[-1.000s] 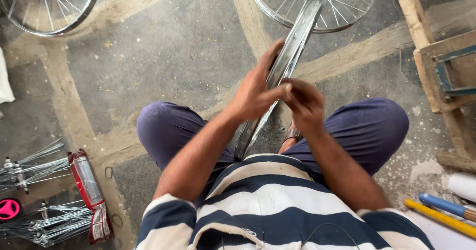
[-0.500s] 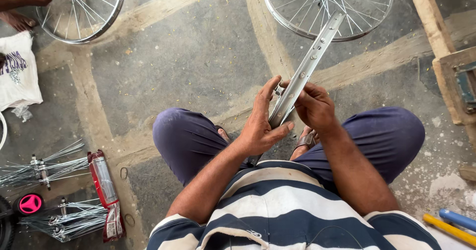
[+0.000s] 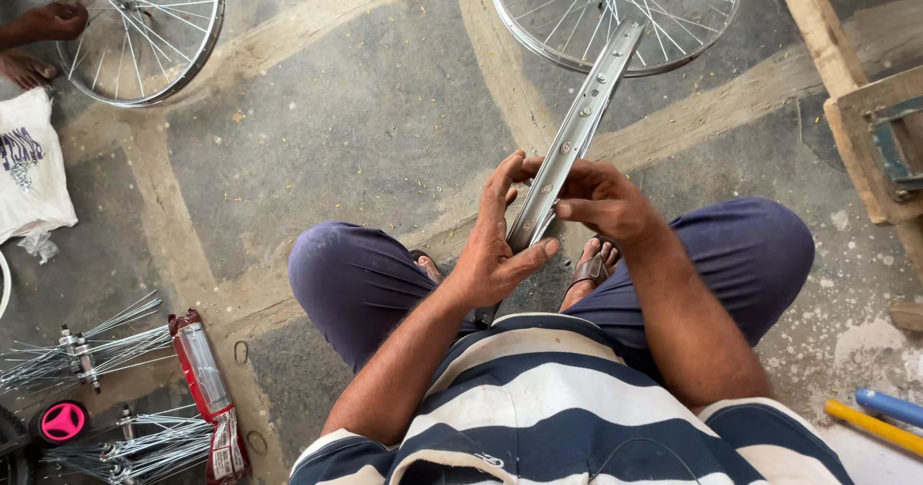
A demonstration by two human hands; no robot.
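I see a red-ended clear spoke packet (image 3: 207,389) lying on the floor's lower left. My left hand (image 3: 495,245) and right hand (image 3: 601,201) both curl fingers around the bare wheel rim (image 3: 577,129).

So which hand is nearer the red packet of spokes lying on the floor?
Left. The left hand grips the bare silver wheel rim on the side toward the red packet; the right hand holds the rim's far side.
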